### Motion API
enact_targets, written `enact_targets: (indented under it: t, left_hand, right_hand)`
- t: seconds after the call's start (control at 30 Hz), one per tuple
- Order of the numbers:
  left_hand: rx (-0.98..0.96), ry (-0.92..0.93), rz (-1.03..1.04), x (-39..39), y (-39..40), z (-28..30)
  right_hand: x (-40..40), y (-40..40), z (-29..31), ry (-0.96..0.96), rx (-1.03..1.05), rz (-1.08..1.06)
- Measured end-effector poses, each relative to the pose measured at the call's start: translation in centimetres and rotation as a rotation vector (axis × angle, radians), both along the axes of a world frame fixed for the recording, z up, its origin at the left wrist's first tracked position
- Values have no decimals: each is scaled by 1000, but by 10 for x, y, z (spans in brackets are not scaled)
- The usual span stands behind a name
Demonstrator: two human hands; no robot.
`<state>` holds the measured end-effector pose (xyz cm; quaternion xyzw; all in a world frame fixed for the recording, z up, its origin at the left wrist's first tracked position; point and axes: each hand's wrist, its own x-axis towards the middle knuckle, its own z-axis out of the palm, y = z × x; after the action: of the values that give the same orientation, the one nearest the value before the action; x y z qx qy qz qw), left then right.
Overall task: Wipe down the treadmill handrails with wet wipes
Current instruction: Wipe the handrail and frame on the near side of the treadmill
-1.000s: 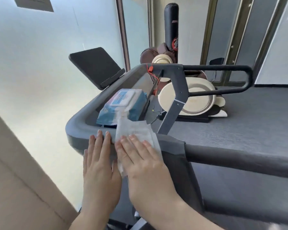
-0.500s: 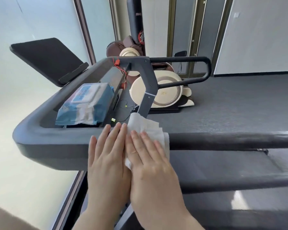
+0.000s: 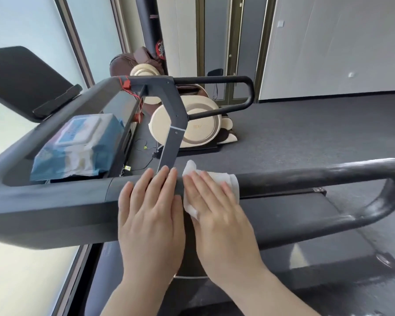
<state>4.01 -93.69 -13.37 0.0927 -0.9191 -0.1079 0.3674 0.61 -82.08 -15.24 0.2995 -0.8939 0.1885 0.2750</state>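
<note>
The treadmill's near handrail (image 3: 306, 179) is a dark padded bar running right and curving back under itself. My right hand (image 3: 214, 208) lies flat with straight fingers on a white wet wipe (image 3: 228, 179), pressing it onto the start of that bar. My left hand (image 3: 151, 208) rests flat beside it on the grey console frame (image 3: 55, 201), fingers straight and holding nothing. A blue pack of wet wipes (image 3: 78, 147) lies in the console tray. The far handrail (image 3: 226, 96) loops behind the upright post (image 3: 171, 137).
A dark tablet holder (image 3: 21, 80) stands up at the left by the frosted window. A cream and brown massage chair (image 3: 192, 124) and a black punching bag (image 3: 148, 30) stand behind the treadmill. The treadmill belt (image 3: 306, 236) runs below the handrail. Grey carpet spreads to the right.
Both hands have slid right along the frame, carrying the wipe from the console corner onto the start of the handrail bar. The view has turned right with them.
</note>
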Motion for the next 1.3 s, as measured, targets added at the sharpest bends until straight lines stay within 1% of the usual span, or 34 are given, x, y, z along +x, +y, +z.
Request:
enact_targets:
  t: [0.07,0.17,0.23,0.3,0.37,0.4,0.47,0.57,0.63,0.73,0.83,0.93,1.03,1.13,1.2,1.3]
  left_hand:
    - [-30,-15,7,1,-1,1]
    - [-41,5,37,-3,1,2]
    - [-24,42,55,-5,4,0]
    - [-34,67,51,-5,5,-1]
    - [-58,67,48,-5,5,-2]
    - [-58,66,57,-5,6,-1]
    - [-27,81,105,-5,12,-2]
    - [55,116,210,-10,28,-10]
    - [51,113,249,-12,33,-15]
    - [-10,54,247,-6,29,-16]
    - [-47,33,254,-1,29,-10]
    - [27,68,280,-8,34,-10]
    - [51,71,263,-8,34,-14]
    - [16,29,239,-1,28,-12]
    - [9,12,222,0,26,-9]
    - [103,55,209,-6,33,-10]
  right_hand:
    - [-9,25,1,11,66,-24]
    - [-11,26,6,0,-38,-88]
    - [-3,4,5,9,-69,-40]
    - [1,-1,4,27,-40,53]
    - [-12,22,6,30,33,116]
    - [-21,38,6,20,46,109]
    - [-35,61,8,3,8,53]
    - [-31,44,8,18,-37,24]
    - [-21,22,6,47,-28,82]
    - [-22,24,7,54,46,199]
    - [-31,50,5,46,48,210]
    - [-26,37,5,55,-13,143]
    - [-18,7,8,58,-22,154]
    - [-23,25,9,45,12,217]
    - [-26,47,6,37,-6,205]
    - [-26,45,10,7,-41,122]
